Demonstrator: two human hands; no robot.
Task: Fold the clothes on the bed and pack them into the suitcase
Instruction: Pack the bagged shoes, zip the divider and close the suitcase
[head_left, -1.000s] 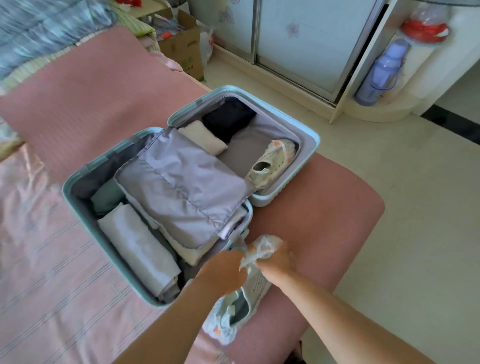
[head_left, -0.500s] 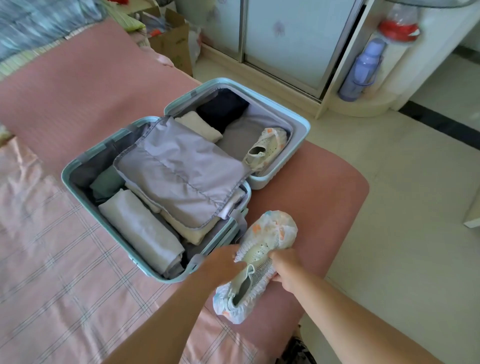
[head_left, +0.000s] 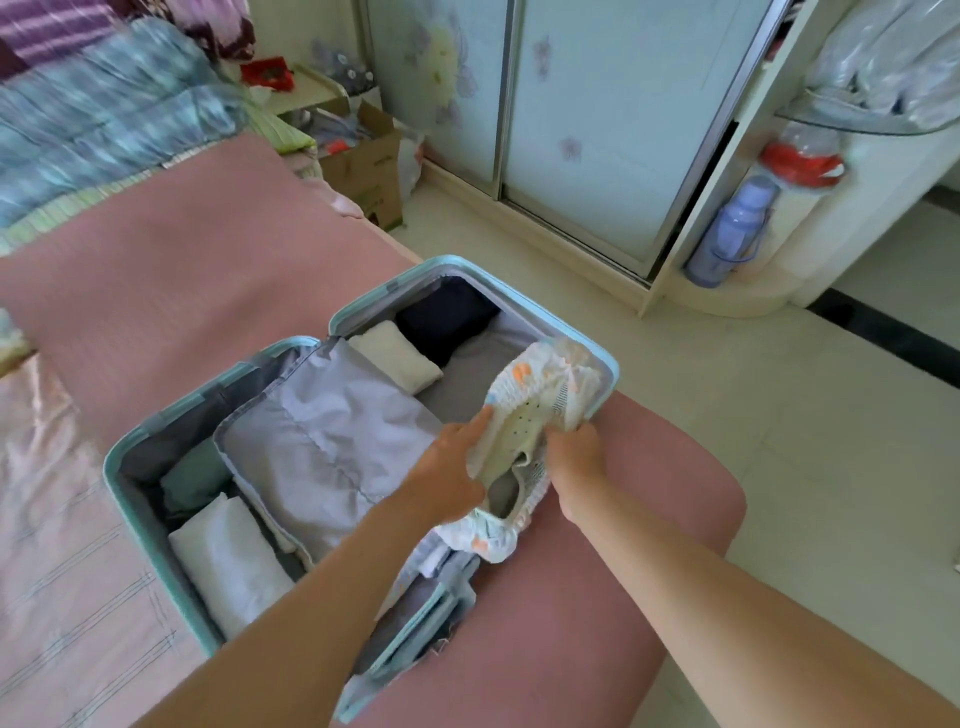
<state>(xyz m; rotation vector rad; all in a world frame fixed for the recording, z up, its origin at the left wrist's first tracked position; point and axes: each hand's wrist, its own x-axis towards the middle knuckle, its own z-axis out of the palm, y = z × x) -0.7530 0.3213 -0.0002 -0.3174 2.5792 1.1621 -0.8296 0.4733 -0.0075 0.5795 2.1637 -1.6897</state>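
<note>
Both forearms stretched forward from the near edge of the bed (head_left: 171, 270), over the open suitcase (head_left: 358, 306). Left hand (head_left: 449, 470) curled around the left side of a pale shoe (head_left: 524, 431) in a printed cover, fingers pressed to it. Right hand (head_left: 576, 457) clamped on its right side. Shoe held tilted above the suitcase's far-right compartment, by its right rim. Folded clothes (head_left: 228, 561) packed in the near-left compartment.

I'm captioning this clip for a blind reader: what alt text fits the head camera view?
Two bare hands, left hand and right hand, hold a pale shoe in a printed cover over an open teal suitcase on a pink bed. Folded clothes and a grey divider flap fill the suitcase.
</note>
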